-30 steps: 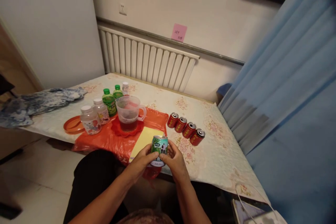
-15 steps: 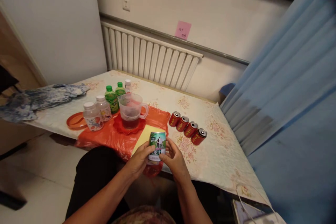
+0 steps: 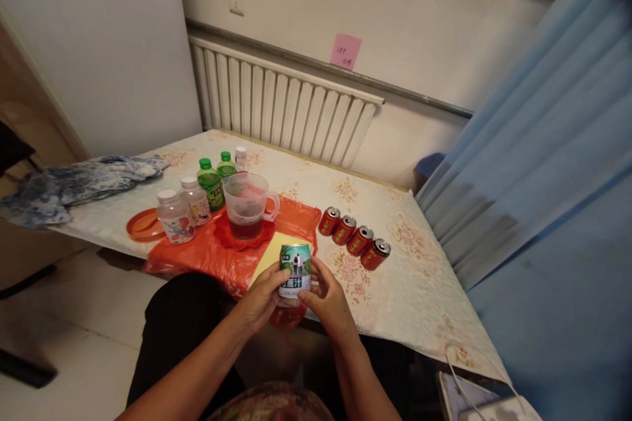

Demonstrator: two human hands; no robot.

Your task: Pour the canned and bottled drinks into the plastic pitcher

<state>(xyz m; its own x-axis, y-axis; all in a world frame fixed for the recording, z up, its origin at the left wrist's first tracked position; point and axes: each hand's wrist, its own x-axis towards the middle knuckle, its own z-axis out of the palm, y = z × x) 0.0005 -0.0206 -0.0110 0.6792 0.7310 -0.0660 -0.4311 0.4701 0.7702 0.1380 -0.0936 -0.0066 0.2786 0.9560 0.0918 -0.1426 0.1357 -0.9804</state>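
Note:
A green and white can (image 3: 296,271) is held upright between my two hands at the table's front edge. My left hand (image 3: 263,295) grips its left side, and my right hand (image 3: 328,297) has its fingers round the right side. Under and beyond the can are a yellow sheet (image 3: 274,251) and a red plastic bag (image 3: 197,262). A clear measuring jug (image 3: 245,205) with dark liquid in its bottom stands on a red scalloped dish (image 3: 232,235). Several red cans (image 3: 359,241) form a slanting row to the right.
Left of the jug stand green-capped bottles (image 3: 210,185) and white-capped bottles (image 3: 175,218), beside an orange lid (image 3: 144,225). Patterned cloth (image 3: 93,183) lies at the far left. Behind the table is a radiator (image 3: 281,102); a blue curtain (image 3: 538,210) hangs at the right.
The view has shifted slightly. Both hands still hold the green and white can, which appears a little higher in the picture and turned very slightly.

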